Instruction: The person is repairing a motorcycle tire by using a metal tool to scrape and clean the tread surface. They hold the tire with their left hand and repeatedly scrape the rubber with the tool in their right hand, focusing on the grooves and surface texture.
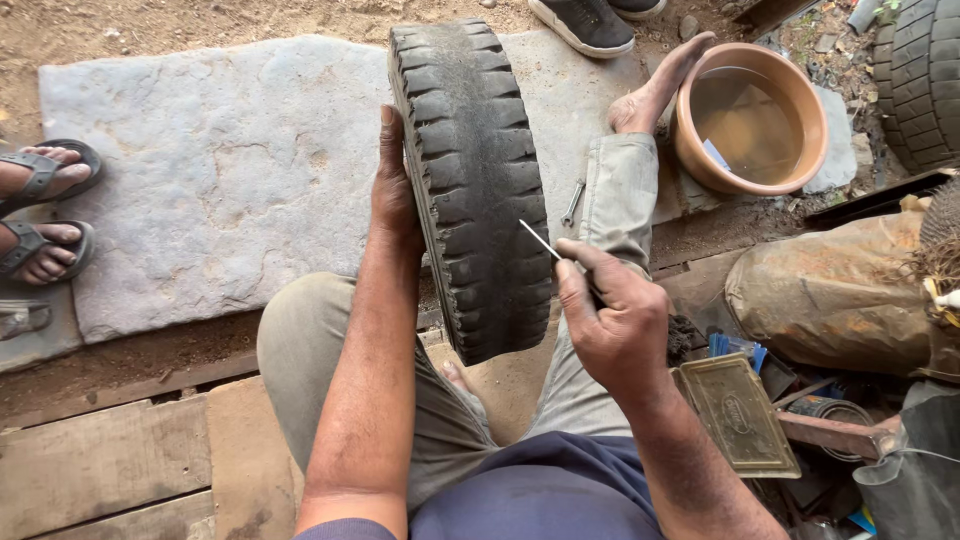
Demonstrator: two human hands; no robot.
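- The tire [470,180] stands upright between the person's legs, over the stone slab [230,170].
- The left hand [397,195] grips its side.
- The right hand [615,320] pinches a thin metal tool [540,241], its tip touching the tread.
- A bowl of water [750,120] stands near.

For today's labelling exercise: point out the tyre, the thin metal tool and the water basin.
tyre [475,190], head view, on its tread.
thin metal tool [538,240], head view, mid-shaft.
water basin [812,112], head view, right rim.
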